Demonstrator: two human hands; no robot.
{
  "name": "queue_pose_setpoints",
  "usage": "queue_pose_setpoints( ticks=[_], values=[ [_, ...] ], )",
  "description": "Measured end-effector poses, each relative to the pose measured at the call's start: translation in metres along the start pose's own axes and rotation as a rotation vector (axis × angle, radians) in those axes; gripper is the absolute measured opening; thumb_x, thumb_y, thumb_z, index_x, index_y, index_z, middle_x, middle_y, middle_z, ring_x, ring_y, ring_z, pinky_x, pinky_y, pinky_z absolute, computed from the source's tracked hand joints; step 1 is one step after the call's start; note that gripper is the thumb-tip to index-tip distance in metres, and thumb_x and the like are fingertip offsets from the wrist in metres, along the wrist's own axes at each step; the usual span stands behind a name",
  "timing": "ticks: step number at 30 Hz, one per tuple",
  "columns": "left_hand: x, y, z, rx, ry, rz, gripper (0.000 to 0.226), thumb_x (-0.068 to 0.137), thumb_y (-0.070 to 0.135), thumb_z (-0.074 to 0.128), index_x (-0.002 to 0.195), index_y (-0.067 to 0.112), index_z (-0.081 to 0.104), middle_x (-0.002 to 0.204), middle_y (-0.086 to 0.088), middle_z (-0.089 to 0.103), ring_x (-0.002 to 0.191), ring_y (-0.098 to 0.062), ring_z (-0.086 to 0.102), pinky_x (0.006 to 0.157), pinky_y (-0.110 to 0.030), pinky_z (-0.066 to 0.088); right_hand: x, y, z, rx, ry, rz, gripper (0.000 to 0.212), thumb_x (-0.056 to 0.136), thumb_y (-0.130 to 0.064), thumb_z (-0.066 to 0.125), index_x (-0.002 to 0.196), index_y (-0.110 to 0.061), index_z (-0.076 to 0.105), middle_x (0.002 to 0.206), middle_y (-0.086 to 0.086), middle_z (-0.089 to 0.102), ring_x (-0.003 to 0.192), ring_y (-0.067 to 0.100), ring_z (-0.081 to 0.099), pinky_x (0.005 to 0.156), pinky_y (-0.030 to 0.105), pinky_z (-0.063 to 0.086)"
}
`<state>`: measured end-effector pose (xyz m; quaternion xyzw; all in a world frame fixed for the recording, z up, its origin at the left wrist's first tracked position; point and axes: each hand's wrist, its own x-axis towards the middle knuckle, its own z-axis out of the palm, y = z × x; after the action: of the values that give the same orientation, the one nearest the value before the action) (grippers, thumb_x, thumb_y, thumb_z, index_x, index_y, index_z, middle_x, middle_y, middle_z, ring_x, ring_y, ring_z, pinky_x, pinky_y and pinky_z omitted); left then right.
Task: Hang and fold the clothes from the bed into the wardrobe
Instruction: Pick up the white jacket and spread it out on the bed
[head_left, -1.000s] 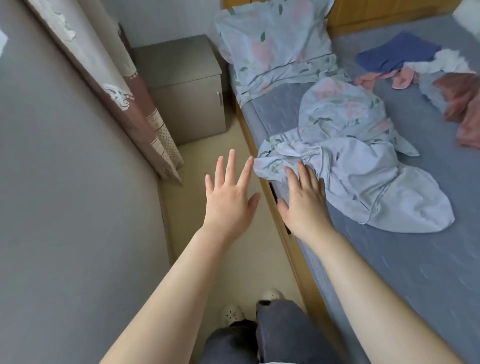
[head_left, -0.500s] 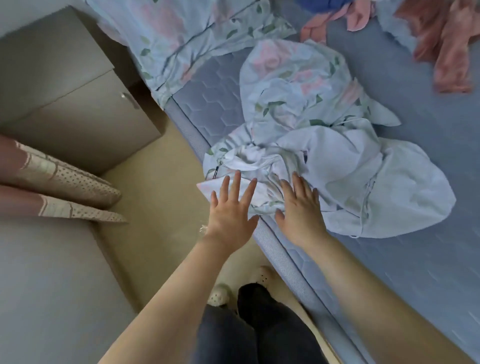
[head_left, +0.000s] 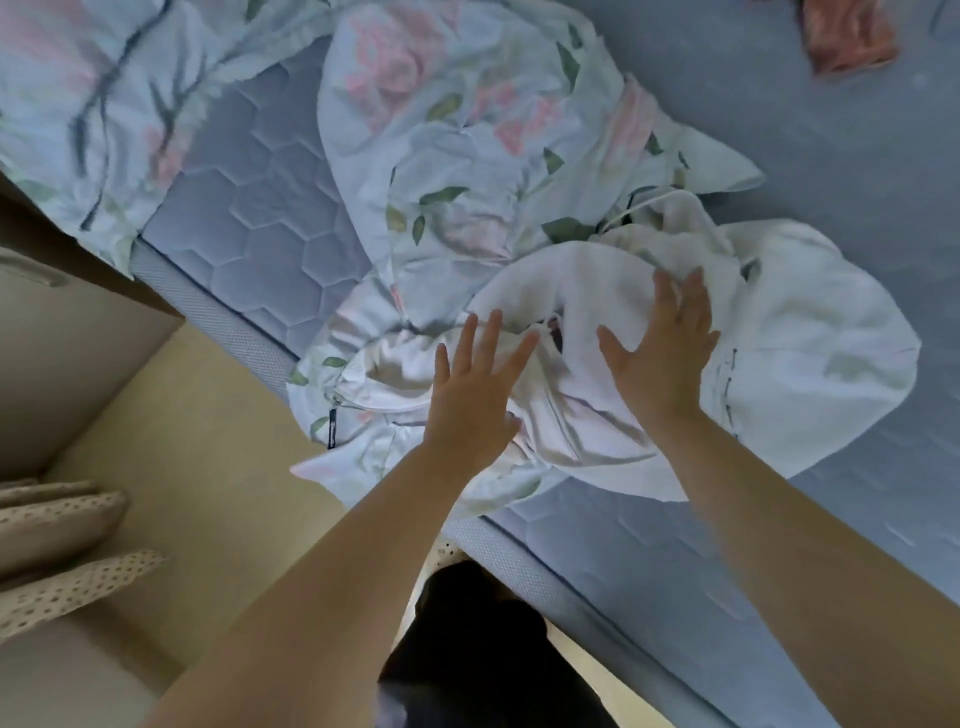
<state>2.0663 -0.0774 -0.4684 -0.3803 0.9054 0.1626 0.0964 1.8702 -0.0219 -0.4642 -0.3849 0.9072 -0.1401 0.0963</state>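
- The floral cloth (head_left: 441, 156) and the white cloth (head_left: 810, 338) lie tangled in one heap on the bed (head_left: 249, 218), at its near edge
- One corner of the floral cloth hangs over the side of the bed, above the floor (head_left: 208, 467)
- A dark tab (head_left: 332, 428) shows on a seam of the floral cloth near that corner
- The left hand (head_left: 475, 400) lies over the crumpled part of the heap by the bed's edge, fingers straight and spread, gripping nothing; whether it presses down I cannot tell
- The right hand (head_left: 657, 358) lies flat on the white cloth, fingers straight and slightly spread, thumb out to the side, holding nothing
- The two hands are near each other but apart, with a fold of cloth between them
- A floral pillow (head_left: 78, 104), blurred, lies at the far left of the bed
- A pink cloth (head_left: 847, 47) lies on the bed well apart from the heap, cut off by the top of the view
- A cabinet (head_left: 62, 353) stands on the floor beside the bed
- A dotted curtain (head_left: 57, 571) shows at the lower left
- Dark trousers (head_left: 467, 665) show below, between the arms
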Motion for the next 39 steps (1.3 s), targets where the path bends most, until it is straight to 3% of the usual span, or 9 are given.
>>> queue_pose_setpoints(
  ticks=[7, 10, 15, 20, 27, 30, 32, 35, 39],
  values=[
    [0.057, -0.019, 0.029, -0.015, -0.108, 0.081, 0.113, 0.073, 0.058, 0.070, 0.147, 0.043, -0.015, 0.157, -0.002, -0.024, 0.145, -0.030, -0.017, 0.111, -0.063, 0.012, -0.008, 0.054, 0.070, -0.152, -0.682, -0.096, 0.135, 0.060, -0.067, 0.074, 0.150, -0.013, -0.012, 0.159, 0.011, -0.010, 0.147, 0.029, -0.006, 0.115, 0.057, 0.012],
    [0.070, -0.012, 0.042, -0.144, -0.131, 0.053, 0.119, 0.073, 0.052, 0.074, 0.142, 0.048, -0.023, 0.157, 0.001, -0.022, 0.146, -0.029, -0.009, 0.109, -0.064, 0.015, -0.021, 0.066, 0.091, -0.381, -0.728, -0.120, 0.146, 0.052, -0.074, 0.072, 0.146, -0.015, -0.024, 0.157, 0.006, -0.011, 0.145, 0.029, -0.002, 0.110, 0.059, 0.020],
    [0.077, -0.006, 0.058, -0.109, -0.071, 0.051, 0.116, 0.075, 0.052, 0.072, 0.147, 0.039, -0.018, 0.160, -0.002, 0.000, 0.139, -0.033, 0.024, 0.109, -0.053, 0.028, -0.019, 0.077, 0.097, -0.301, -0.259, -0.278, 0.086, 0.053, -0.023, 0.083, 0.129, 0.000, 0.051, 0.110, 0.020, 0.062, 0.097, 0.037, 0.062, 0.077, 0.045, 0.052],
    [0.075, 0.002, 0.052, -0.217, -0.060, 0.037, 0.108, 0.078, 0.039, 0.069, 0.149, 0.037, -0.012, 0.151, -0.001, 0.031, 0.132, -0.032, 0.035, 0.103, -0.049, 0.032, -0.038, 0.073, 0.054, -0.050, -0.119, -0.342, 0.028, 0.052, -0.004, 0.075, 0.078, -0.003, 0.066, 0.066, 0.013, 0.063, 0.063, 0.035, 0.062, 0.058, 0.037, 0.049],
    [0.062, 0.021, 0.046, -0.475, 0.027, 0.139, 0.060, 0.089, 0.022, 0.056, 0.145, 0.015, 0.035, 0.139, -0.010, 0.043, 0.115, -0.036, 0.051, 0.093, -0.050, 0.044, -0.039, 0.057, -0.043, 0.469, -0.941, 0.114, 0.018, 0.052, -0.029, 0.071, 0.049, -0.021, 0.055, 0.049, -0.011, 0.052, 0.049, 0.007, 0.049, 0.047, 0.015, 0.032],
    [0.058, 0.036, 0.045, -0.573, 0.064, 0.077, 0.061, 0.092, 0.044, 0.036, 0.139, 0.006, 0.043, 0.130, -0.018, 0.049, 0.115, -0.036, 0.050, 0.098, -0.049, 0.040, -0.020, 0.072, -0.043, 0.392, -0.566, 0.162, 0.035, 0.060, -0.026, 0.075, 0.083, -0.003, 0.066, 0.082, 0.009, 0.067, 0.070, 0.015, 0.059, 0.057, 0.014, 0.040],
    [0.058, 0.044, 0.046, -0.557, 0.048, 0.036, 0.074, 0.091, 0.057, 0.024, 0.142, 0.005, 0.038, 0.136, -0.019, 0.046, 0.123, -0.035, 0.044, 0.105, -0.047, 0.034, -0.011, 0.083, -0.026, 0.172, -0.276, 0.159, 0.048, 0.068, -0.027, 0.077, 0.108, -0.004, 0.063, 0.124, 0.013, 0.054, 0.108, 0.026, 0.053, 0.086, 0.030, 0.046],
    [0.056, 0.052, 0.057, -0.490, -0.016, 0.079, 0.076, 0.091, 0.062, 0.029, 0.151, 0.016, 0.019, 0.157, -0.013, 0.020, 0.143, -0.029, 0.020, 0.116, -0.045, 0.019, 0.005, 0.107, -0.001, -0.033, -0.266, 0.276, 0.090, 0.070, -0.044, 0.077, 0.144, -0.018, 0.031, 0.158, 0.013, 0.004, 0.144, 0.033, 0.010, 0.113, 0.052, 0.017],
    [0.050, 0.057, 0.080, -0.243, -0.110, 0.139, 0.091, 0.083, 0.065, 0.046, 0.148, 0.037, -0.010, 0.160, -0.002, -0.007, 0.147, -0.023, -0.005, 0.115, -0.051, 0.009, 0.025, 0.135, 0.027, 0.025, -0.379, 0.391, 0.128, 0.063, -0.054, 0.079, 0.149, -0.033, -0.013, 0.158, 0.005, -0.018, 0.146, 0.028, -0.009, 0.112, 0.063, 0.008]
  ],
)
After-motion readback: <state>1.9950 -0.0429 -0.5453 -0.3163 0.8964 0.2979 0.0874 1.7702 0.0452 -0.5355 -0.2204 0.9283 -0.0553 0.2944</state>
